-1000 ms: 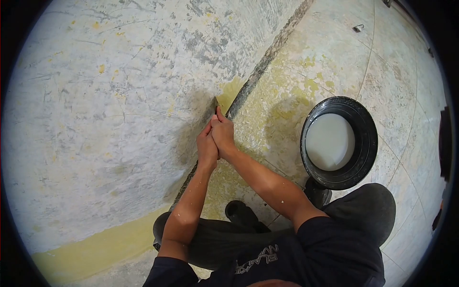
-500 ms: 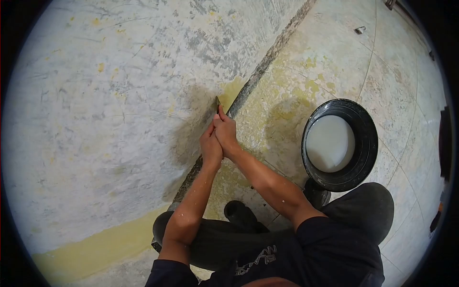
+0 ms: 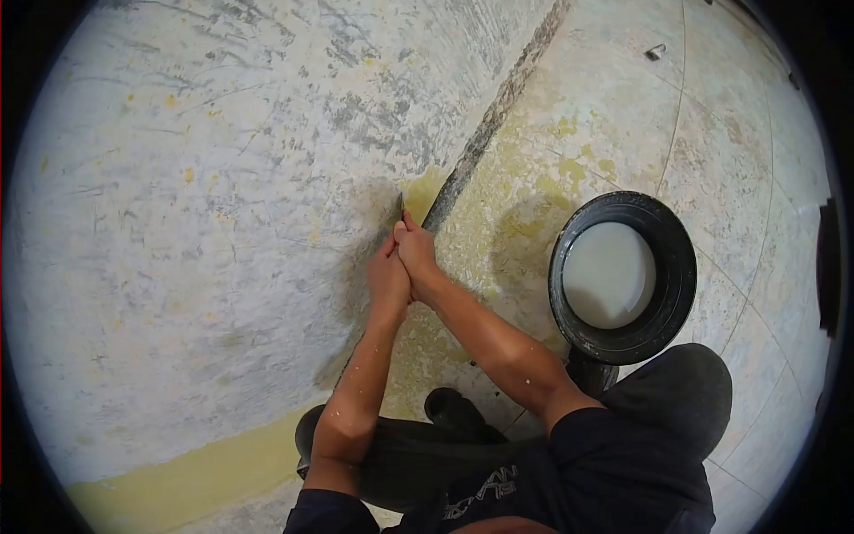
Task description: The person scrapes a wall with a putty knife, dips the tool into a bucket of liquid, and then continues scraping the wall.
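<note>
My right hand (image 3: 416, 252) is closed around the handle of a scraper (image 3: 402, 203), whose narrow blade points up and away from me against the wall (image 3: 222, 267). Pressed close against it from the left, my left hand (image 3: 389, 278) is also closed at the handle. Most of the handle is hidden by my fingers. Just right of the blade is a patch of yellow paint (image 3: 427, 190), bordered by the dark strip (image 3: 471, 153) along the wall's foot.
A black bucket (image 3: 680, 276) of cloudy whitish liquid (image 3: 609, 271) stands to my right. Yellow flakes and stains mark the tiled floor (image 3: 605, 98). A small metal object (image 3: 656, 52) lies farther off. A yellow band (image 3: 196, 476) crosses the wall at lower left.
The view has shifted slightly, so the bucket and wall sit a little lower and left. My hands keep the same grip on the scraper, close to the same yellow patch.
</note>
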`<state>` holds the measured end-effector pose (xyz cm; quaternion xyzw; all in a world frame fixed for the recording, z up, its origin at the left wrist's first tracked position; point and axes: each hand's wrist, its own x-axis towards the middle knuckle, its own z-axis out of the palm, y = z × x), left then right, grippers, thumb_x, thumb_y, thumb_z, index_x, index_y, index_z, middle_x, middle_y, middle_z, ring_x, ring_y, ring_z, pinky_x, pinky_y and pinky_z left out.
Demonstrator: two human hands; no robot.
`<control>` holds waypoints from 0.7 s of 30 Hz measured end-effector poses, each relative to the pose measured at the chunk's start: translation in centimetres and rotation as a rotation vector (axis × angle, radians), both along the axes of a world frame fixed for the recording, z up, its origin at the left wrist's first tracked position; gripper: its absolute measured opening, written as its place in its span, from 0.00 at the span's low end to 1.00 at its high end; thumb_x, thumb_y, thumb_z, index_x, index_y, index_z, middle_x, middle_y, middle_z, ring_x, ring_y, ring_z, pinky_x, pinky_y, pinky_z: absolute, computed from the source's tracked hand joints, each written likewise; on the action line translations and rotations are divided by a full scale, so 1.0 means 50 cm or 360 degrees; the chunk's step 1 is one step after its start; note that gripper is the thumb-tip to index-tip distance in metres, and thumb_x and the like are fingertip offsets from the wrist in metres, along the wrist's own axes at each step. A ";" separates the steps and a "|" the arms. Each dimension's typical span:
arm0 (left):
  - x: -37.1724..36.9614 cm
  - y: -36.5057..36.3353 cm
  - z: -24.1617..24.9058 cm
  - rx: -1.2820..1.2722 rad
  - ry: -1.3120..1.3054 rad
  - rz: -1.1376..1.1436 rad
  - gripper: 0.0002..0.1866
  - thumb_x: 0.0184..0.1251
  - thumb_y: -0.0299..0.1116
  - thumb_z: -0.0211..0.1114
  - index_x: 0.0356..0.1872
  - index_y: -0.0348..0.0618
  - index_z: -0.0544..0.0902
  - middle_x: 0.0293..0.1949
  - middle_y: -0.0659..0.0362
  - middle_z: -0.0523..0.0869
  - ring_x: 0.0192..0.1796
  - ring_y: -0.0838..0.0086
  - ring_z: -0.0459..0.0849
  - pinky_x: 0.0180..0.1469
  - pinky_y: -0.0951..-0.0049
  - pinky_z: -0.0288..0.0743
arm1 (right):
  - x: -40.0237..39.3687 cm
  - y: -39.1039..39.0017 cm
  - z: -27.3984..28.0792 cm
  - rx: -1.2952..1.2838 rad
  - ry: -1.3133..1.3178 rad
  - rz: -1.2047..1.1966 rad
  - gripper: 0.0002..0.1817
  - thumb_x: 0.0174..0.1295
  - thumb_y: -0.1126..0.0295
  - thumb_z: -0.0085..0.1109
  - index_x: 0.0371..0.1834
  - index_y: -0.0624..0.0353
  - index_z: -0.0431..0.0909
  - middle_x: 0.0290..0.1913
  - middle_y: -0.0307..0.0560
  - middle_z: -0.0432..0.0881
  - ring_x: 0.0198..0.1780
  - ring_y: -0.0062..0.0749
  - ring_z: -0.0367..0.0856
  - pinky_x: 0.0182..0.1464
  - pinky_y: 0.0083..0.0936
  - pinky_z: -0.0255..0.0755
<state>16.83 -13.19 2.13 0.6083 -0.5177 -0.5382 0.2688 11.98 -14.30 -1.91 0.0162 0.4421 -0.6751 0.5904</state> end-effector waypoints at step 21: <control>-0.056 0.008 0.036 -0.0250 -0.0199 0.0004 0.18 0.74 0.34 0.52 0.57 0.37 0.80 0.38 0.59 0.84 0.35 0.81 0.78 0.36 0.79 0.72 | -0.028 -0.020 0.007 -0.0133 0.0163 -0.0007 0.30 0.65 0.66 0.48 0.71 0.65 0.60 0.56 0.60 0.80 0.50 0.35 0.79 0.49 0.28 0.71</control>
